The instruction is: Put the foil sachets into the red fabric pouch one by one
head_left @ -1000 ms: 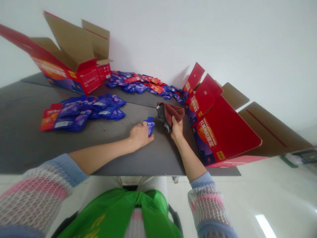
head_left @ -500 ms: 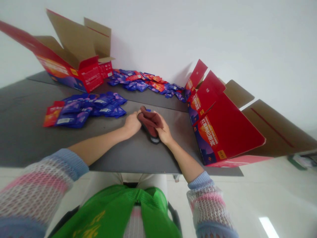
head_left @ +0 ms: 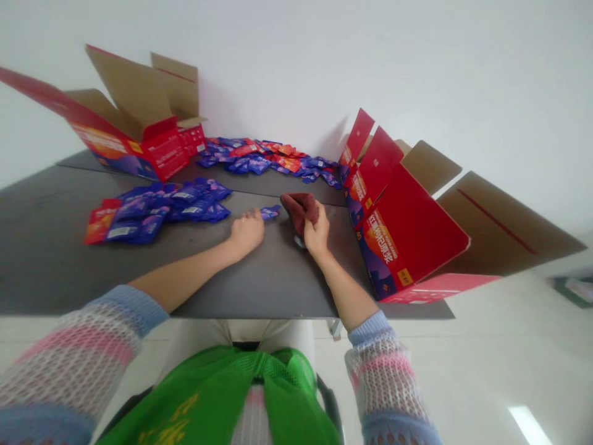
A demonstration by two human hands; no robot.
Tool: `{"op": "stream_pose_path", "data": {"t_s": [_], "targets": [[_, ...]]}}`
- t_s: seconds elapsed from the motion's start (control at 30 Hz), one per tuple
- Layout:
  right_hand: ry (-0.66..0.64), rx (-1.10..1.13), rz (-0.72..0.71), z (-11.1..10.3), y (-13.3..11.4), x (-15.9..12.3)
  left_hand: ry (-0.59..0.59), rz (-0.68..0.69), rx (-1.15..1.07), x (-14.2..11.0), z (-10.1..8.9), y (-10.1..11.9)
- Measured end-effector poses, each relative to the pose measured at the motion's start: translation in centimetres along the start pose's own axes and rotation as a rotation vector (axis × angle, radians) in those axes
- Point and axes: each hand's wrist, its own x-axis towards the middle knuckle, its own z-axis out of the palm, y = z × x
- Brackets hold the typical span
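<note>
Pinched in my left hand [head_left: 249, 233] is a small blue sachet [head_left: 270, 212], its printed end sticking out to the right. My right hand [head_left: 317, 230] is closed around a folded brown cloth [head_left: 300, 207] with a dark edge, held just over the table a little right of the sachet. Left of my left hand lies a heap of blue sachets [head_left: 185, 201], with a red-orange sachet [head_left: 99, 224] at its left end. The fingertips of my left hand are partly hidden behind the hand.
A long row of blue and red sachets [head_left: 250, 157] lies along the wall at the back of the grey table [head_left: 278, 284]. An open red carton [head_left: 162, 151] stands at the back left. More open red cartons [head_left: 407, 228] line the right side, flaps spread outward.
My right hand brought the brown cloth left onto the sachet in my left hand, then drew it back right. The sachet stays in my left hand, which has shifted slightly left.
</note>
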Motion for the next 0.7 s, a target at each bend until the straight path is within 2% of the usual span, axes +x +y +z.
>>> {"op": "stream_pose_path", "data": {"t_s": [0.1, 0.23, 0.37, 0.43, 0.5, 0.57, 0.63, 0.7], "targets": [[-0.099, -0.064, -0.052, 0.0, -0.1, -0.2, -0.026, 0.003, 0.070, -0.5, -0.3, 0.2], [-0.267, -0.134, -0.082, 0.2, 0.2, -0.2, 0.047, 0.070, 0.053, -1.0, -0.5, 0.1], [-0.333, -0.194, -0.112, 0.1, 0.5, -0.1, 0.201, 0.192, -0.021, -0.6, -1.2, -0.8], [-0.332, -0.217, -0.108, -0.1, 0.6, 0.0, 0.314, 0.184, -0.044, 0.0, -2.2, -1.8], [-0.337, -0.240, -0.103, -0.4, 0.7, 0.2, 0.395, 0.102, -0.010, 0.6, -3.4, -3.6], [-0.340, -0.263, -0.110, -0.6, 0.9, 0.3, 0.440, -0.009, 0.045, 1.3, -4.5, -6.4], [-0.339, -0.290, -0.125, -0.8, 1.0, 0.4, 0.460, -0.141, 0.064, 1.8, -5.2, -10.0], [-0.343, -0.316, -0.142, -0.9, 1.0, 0.5, 0.560, -0.357, 0.081, 2.2, -5.3, -14.0]]}}
